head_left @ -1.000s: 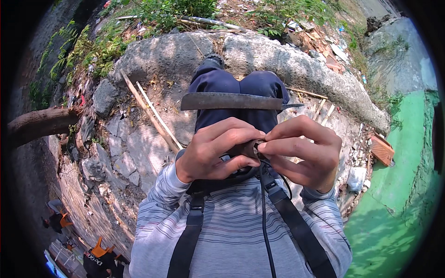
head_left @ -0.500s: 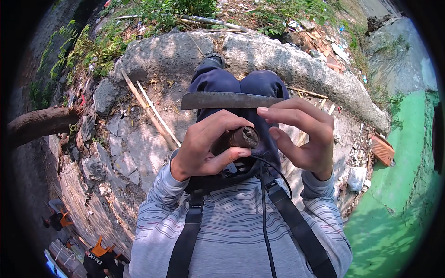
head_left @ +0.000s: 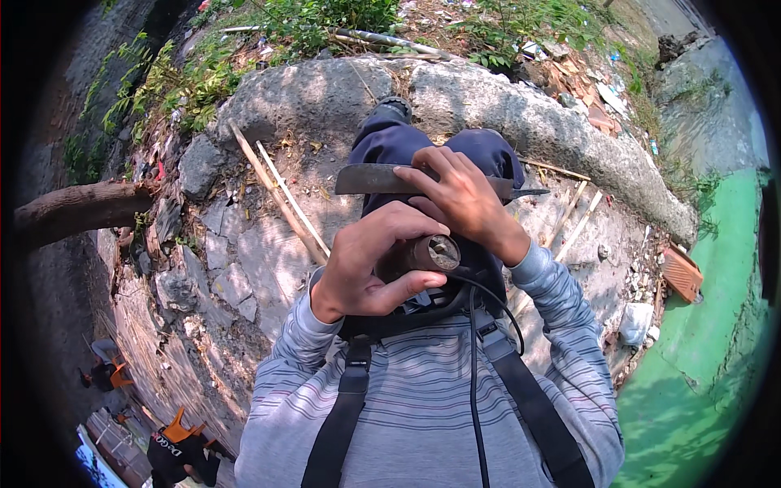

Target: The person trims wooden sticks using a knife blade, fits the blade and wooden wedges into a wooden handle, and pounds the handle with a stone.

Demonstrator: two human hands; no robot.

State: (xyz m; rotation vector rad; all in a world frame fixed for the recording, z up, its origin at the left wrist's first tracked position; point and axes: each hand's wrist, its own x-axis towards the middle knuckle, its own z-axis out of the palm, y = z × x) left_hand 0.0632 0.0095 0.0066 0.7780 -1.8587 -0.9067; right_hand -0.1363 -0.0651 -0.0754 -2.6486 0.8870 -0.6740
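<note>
Cylinder, brown with a rough, partly hollow end facing right, is clasped in the left hand. Just beyond it, the right hand lies over a long dark blade across the person's navy trousers; from where I stand, I cannot tell whether it grips. Pale sticks lie left of both hands.

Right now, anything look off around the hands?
Yes: the blade across the dark trousers ends on the right in a bare spike with no handle. The brown cylinder in the left hand has a ragged, uneven end.
</note>
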